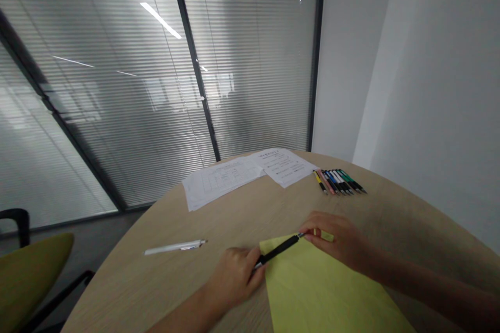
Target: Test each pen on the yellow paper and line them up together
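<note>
A black pen [280,248] is held between my two hands, slanting up to the right above a yellow sheet of paper [324,291]. My left hand [236,276] is closed around the pen's lower left end. At the pen's silvery upper right end, the fingertips of my right hand [332,234] are pinched. The sheet lies under the pen and partly beneath my right hand and forearm. Left of my left hand, a white pen [175,247] rests alone on the table.
The round wooden table [219,223] also carries printed white papers [222,179] at its far side. Several coloured pens [339,182] lie in a row at the back right. A green chair [35,270] stands at the left, near a glass partition with blinds [258,62].
</note>
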Tool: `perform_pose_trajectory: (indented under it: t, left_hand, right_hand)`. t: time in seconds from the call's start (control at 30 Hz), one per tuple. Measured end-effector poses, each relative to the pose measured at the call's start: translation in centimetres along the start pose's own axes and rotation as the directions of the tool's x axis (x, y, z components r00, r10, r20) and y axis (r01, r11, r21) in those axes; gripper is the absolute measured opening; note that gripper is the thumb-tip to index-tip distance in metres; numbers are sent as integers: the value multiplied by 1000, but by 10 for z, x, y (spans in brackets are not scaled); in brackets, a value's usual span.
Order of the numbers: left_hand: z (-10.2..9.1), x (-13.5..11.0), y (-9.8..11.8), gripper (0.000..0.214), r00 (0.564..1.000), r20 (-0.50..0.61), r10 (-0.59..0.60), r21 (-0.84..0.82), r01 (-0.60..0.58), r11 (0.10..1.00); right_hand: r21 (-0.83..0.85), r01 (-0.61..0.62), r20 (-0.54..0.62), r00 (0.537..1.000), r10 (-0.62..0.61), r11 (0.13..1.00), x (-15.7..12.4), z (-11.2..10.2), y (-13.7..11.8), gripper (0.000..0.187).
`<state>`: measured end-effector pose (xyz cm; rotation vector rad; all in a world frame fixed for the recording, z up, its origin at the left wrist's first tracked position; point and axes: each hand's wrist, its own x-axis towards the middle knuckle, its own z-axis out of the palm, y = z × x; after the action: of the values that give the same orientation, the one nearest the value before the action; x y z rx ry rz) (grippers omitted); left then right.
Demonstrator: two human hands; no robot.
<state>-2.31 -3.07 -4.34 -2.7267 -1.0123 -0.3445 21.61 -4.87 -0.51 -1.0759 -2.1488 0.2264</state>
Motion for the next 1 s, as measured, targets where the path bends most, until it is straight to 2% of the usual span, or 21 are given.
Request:
perform_pose_trajectory:
  t: [0.37, 0.67, 0.9, 1.0]
  left_hand:
    - [-2, 0, 1, 14, 1000, 26, -18, -5, 19, 1000]
    - [-3, 0, 3, 15, 999, 21, 29, -4, -29, 1000]
    - [-2, 0, 3, 14, 996, -27, 81, 29, -80, 996]
    - [-3, 0, 4, 15, 997, -17, 81, 52, -80, 995]
  right_hand:
    - [36, -59, 27, 998, 58, 998, 2, -3, -1, 12]
    - [130, -162, 87, 985, 152, 978, -1, 3, 1, 10]
    - [65, -132, 144, 982, 121, 989, -1, -1, -4, 11]
    - [-4, -159, 192, 969, 157, 987, -2, 0, -7, 21]
